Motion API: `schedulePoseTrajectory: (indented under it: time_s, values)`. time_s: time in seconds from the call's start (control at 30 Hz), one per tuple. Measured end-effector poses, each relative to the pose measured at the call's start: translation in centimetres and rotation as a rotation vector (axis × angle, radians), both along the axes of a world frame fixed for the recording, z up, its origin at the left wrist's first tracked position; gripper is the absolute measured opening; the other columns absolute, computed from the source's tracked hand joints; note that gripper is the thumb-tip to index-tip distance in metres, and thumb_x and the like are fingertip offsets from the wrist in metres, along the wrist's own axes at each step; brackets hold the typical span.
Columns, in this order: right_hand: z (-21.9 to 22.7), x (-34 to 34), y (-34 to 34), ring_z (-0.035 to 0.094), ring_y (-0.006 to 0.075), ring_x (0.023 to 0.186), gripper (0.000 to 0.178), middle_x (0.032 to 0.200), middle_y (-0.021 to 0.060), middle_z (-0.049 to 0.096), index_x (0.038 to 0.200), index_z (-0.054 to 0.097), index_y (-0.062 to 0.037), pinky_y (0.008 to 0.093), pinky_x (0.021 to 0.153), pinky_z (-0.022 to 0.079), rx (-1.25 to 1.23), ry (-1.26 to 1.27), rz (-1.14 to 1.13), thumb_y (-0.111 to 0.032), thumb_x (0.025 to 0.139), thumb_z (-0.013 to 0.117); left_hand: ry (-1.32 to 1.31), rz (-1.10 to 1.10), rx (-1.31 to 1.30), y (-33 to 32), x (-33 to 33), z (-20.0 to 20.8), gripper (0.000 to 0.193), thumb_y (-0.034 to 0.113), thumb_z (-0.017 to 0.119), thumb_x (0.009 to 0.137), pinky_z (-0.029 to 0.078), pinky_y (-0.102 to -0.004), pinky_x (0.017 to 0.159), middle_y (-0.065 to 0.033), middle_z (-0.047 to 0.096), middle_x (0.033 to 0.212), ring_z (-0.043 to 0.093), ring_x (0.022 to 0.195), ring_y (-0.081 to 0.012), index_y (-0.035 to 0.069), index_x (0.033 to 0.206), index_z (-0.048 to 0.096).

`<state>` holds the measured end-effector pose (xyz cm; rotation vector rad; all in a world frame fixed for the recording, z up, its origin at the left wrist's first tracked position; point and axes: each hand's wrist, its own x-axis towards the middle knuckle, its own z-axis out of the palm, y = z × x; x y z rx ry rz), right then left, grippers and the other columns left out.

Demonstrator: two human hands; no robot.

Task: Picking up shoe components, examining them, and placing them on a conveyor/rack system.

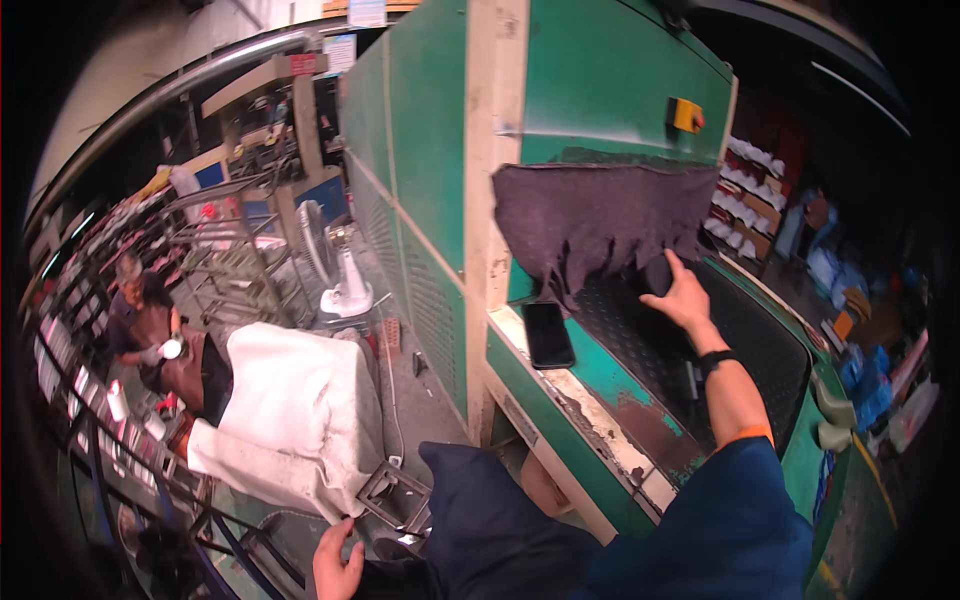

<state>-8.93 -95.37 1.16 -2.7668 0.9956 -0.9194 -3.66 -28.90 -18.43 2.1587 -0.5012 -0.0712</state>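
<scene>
My right hand (pixel 685 295) reaches over the black studded conveyor belt (pixel 735 325) of a green machine. A dark, rounded piece (pixel 656 274) sits between its thumb and fingers; its exact kind is hard to make out. Just beyond the hand hangs a dark, ragged cloth curtain (pixel 605 215) across the machine's mouth. My left hand (pixel 338 562) is low at the bottom of the view, its fingers loosely bent and apart, with nothing visible in them. Close to it are a metal frame (pixel 395 497) and the lower edge of a white cloth cover (pixel 300 385).
A black phone (pixel 549 335) lies on the machine's worn ledge. A white fan (pixel 343 275) stands beside the green housing (pixel 420 180). At the left, a person (pixel 160 330) sits behind dark metal rails. Racks of white items (pixel 745 195) and blue bags (pixel 868 385) are at the right.
</scene>
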Motion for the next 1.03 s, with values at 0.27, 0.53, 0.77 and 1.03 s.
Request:
schedulePoseTrajectory:
  time_s: [0.27, 0.53, 0.77, 1.03]
  values:
    - [14.5, -1.6, 12.8, 0.061, 0.016, 0.109, 0.06, 0.125, 0.0069, 0.062, 0.139, 0.05, -0.0097, 0.0289, 0.094, 0.048, 0.793, -0.888, 0.774, -0.053, 0.098, 0.052, -0.027, -0.543, -0.628, -11.0, 3.2, 9.3, 0.089, 0.02, 0.072, 0.085, 0.039, -0.0408, 0.108, -0.0134, 0.032, 0.157, 0.042, 0.138, -0.0284, 0.01, 0.157, 0.019]
    - [-1.2, 6.3, 31.1, 0.06, 0.0284, 0.113, 0.055, 0.122, 0.0184, 0.063, 0.126, 0.059, 0.0, 0.0393, 0.101, 0.045, 1.143, -0.573, 1.306, -0.046, 0.1, 0.042, 0.242, -0.881, -0.826, -10.1, -2.4, 7.8, 0.132, 0.051, 0.078, 0.077, 0.016, -0.033, 0.118, -0.0163, 0.002, 0.164, 0.017, 0.148, -0.022, 0.017, 0.153, -0.025]
    - [-28.2, 12.6, 36.2, 0.069, 0.0301, 0.083, 0.027, 0.088, 0.0139, 0.072, 0.094, 0.07, -0.0004, 0.0439, 0.084, 0.056, 2.266, 0.086, 0.495, -0.023, 0.088, 0.058, 1.422, -0.257, -1.732, -4.7, -9.7, -6.5, 0.068, 0.04, 0.051, 0.092, 0.038, -0.0583, 0.11, -0.0223, 0.049, 0.143, 0.05, 0.13, -0.0369, 0.002, 0.147, 0.038]
    - [-30.6, 12.9, 40.4, 0.068, 0.0328, 0.087, 0.032, 0.094, 0.0163, 0.072, 0.099, 0.07, 0.0002, 0.0449, 0.087, 0.055, 2.277, 0.445, 0.567, -0.027, 0.087, 0.061, 1.168, 0.306, -1.195, -2.3, -10.0, -7.7, 0.059, 0.02, 0.062, 0.094, 0.049, -0.0357, 0.103, -0.0133, 0.058, 0.136, 0.061, 0.12, -0.0239, 0.004, 0.147, 0.042]
